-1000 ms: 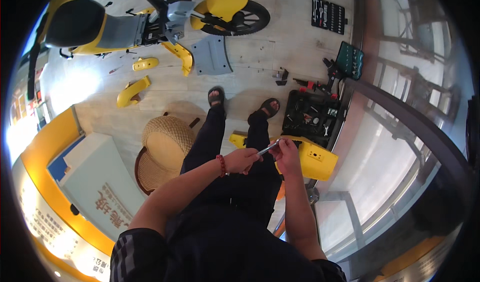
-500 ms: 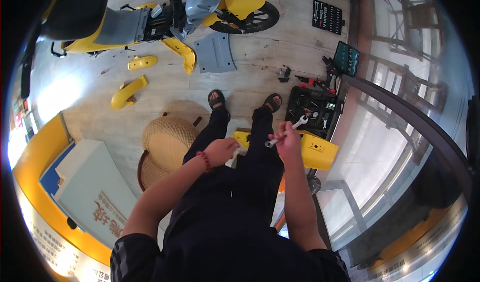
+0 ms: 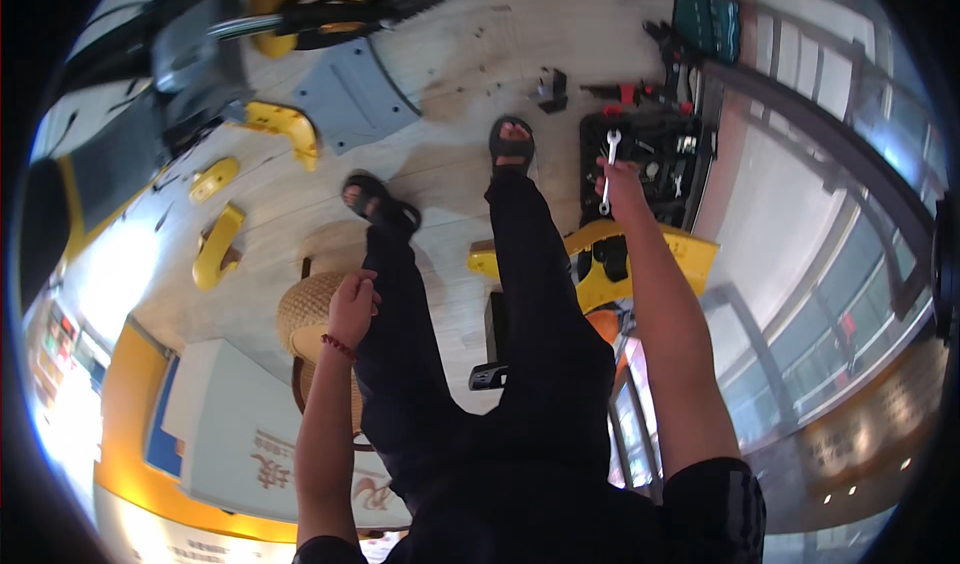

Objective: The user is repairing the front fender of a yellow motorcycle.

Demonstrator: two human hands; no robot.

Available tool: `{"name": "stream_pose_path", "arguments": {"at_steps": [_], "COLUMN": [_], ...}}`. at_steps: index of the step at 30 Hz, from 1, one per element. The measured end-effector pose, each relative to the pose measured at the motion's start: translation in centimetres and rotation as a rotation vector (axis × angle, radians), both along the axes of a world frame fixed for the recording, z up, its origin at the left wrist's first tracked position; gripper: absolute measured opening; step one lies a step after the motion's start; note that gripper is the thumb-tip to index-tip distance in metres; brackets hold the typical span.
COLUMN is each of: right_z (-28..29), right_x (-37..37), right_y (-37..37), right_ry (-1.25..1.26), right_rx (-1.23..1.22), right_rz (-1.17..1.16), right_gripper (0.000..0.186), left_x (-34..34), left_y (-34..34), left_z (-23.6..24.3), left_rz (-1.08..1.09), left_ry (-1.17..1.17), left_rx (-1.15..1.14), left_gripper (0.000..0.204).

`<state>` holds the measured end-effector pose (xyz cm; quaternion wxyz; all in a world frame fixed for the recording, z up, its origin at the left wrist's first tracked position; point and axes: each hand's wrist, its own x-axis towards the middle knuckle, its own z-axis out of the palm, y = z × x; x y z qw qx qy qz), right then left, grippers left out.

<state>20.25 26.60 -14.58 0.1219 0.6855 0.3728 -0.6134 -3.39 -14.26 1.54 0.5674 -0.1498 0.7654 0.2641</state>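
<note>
My right hand [image 3: 622, 186] is closed round the middle of a silver wrench [image 3: 612, 146], its open-jawed end pointing away from me. It is over the near part of a black tool case [image 3: 645, 134] full of tools on the floor. A yellow body panel [image 3: 655, 264] lies just nearer than the case, partly under my forearm. My left hand [image 3: 353, 306], with a red bead bracelet at the wrist, hangs beside my left thigh. Its fingers are curled in and nothing shows in them. Close by it is a round woven wicker seat [image 3: 305, 309].
A yellow and grey motorbike [image 3: 190, 54] stands at the far left. Yellow panels [image 3: 218, 249] and a grey panel [image 3: 355, 94] lie on the wooden floor. A green open case [image 3: 705, 19] leans by the window rail on the right. A white box-like stand [image 3: 225, 434] is at the near left.
My right hand has carried the wrench right and away from me, over the tool case. My left hand has moved left, down beside my thigh. My feet have moved apart and the view has shifted.
</note>
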Motion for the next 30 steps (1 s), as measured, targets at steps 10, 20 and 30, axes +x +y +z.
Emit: {"name": "stream_pose_path", "arguments": {"at_steps": [10,20,30], "right_z": [-20.3,-30.1,-14.9], "right_x": [16.4,25.1,-5.2], "right_y": [3.4,8.1,9.4], "right_ry": [-0.232,0.176,0.198], "right_rx": [0.117,0.251,0.679], "right_rz": [-0.612,-0.673,-0.012], "right_gripper": [0.019,0.027,0.027], "left_x": [-1.4,-3.4,-10.3], "left_y": [0.8,5.5,8.2], "left_z": [-15.7,-17.1,-18.0], "left_rz": [-0.224,-0.527,0.029], "left_ry": [-0.1,-0.021,0.042], "left_rx": [0.003,0.111,0.268], "left_gripper": [0.022,0.021,0.022]}}
